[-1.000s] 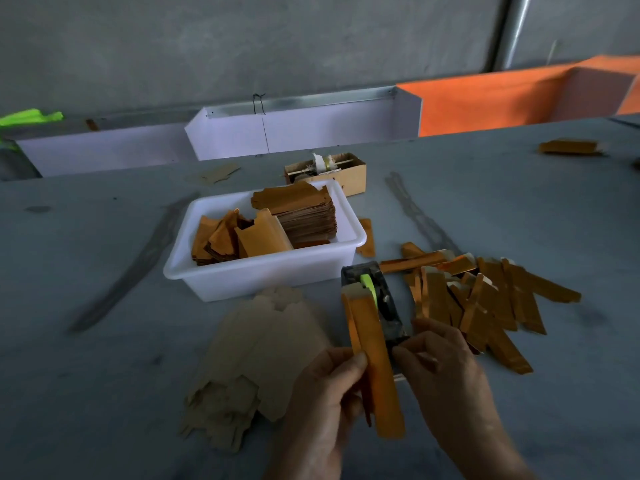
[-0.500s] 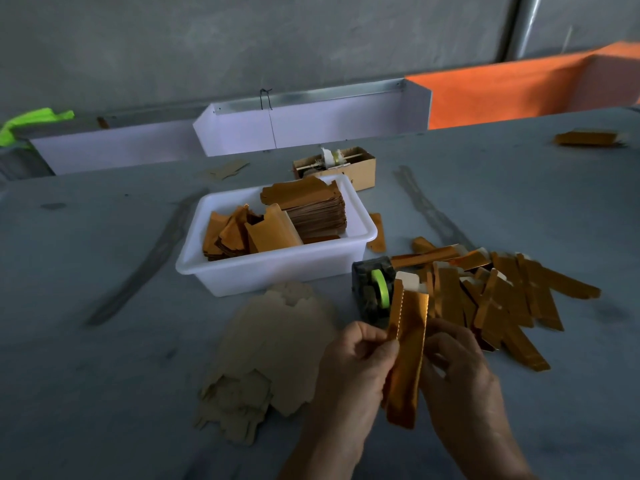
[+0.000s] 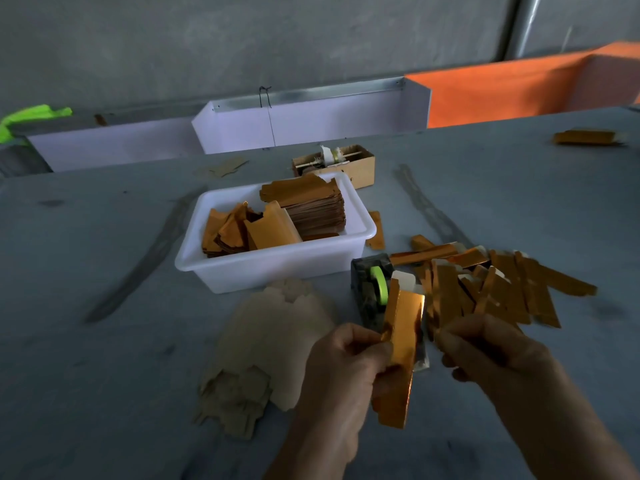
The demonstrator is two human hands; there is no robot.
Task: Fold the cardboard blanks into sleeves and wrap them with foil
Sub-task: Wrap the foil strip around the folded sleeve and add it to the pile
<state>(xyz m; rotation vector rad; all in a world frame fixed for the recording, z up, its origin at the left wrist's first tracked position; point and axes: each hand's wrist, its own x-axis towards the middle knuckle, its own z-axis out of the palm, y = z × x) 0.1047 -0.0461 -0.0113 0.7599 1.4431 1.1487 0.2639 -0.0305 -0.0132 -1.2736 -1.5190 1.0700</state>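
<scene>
Clearly the foil-wrapped sleeve (image 3: 400,355), held above the table's near edge, is light, thin and crushable; left hand (image 3: 341,372) pinches its long edge, right hand (image 3: 485,351) loosely curled, holding nothing

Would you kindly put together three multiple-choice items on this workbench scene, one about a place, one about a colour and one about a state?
1. Where does the tape dispenser stand?
A. Inside the white tub
B. On the table between the white tub and the pile of finished sleeves
C. On the stack of plain cardboard blanks

2. What colour is the tape roll in the dispenser?
A. Bright green
B. Red
C. Blue

3. Which hand holds the foil sleeve?
A. Neither; it lies on the table
B. The right hand alone
C. The left hand, while the right hand is beside it, off the sleeve

Answers: 1 B, it sits just off the tub's right front corner, left of the pile. 2 A, the roll shows lime green. 3 C, left fingers curl round the sleeve's edge.
</scene>
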